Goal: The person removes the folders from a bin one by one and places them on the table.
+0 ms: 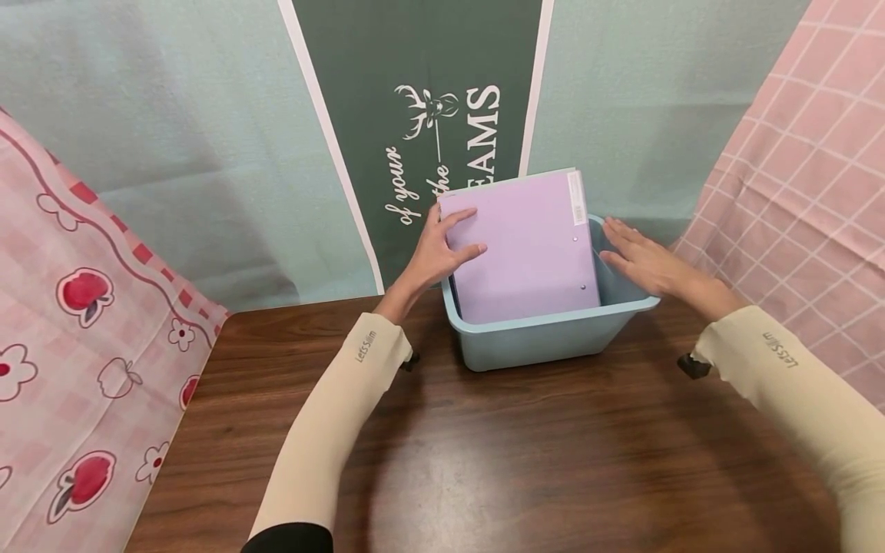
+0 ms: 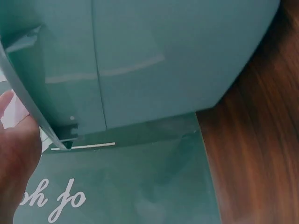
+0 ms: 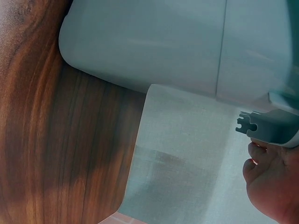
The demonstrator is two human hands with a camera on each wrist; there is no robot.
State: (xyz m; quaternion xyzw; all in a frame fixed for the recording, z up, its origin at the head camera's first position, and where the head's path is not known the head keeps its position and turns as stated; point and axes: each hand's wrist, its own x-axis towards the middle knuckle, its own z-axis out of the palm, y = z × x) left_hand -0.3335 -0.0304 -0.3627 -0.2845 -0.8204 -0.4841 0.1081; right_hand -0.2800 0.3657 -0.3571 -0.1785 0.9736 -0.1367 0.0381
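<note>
A lavender binder, with a white label and two small rivets along its right side, stands tilted back inside a light blue plastic bin. Its lower edge is hidden behind the bin's front wall. My left hand grips the binder at its left edge, with thumb and forefinger on the front face; the other fingers are mostly hidden. At the bin's right end, my right hand rests by the rim with its fingers extended. The right wrist view shows fingertips close under the bin's rim.
The bin stands on a dark wood table, near its back edge. A green cloth with white lettering hangs behind. Pink patterned cloths flank the table, apple-printed on the left and checked on the right.
</note>
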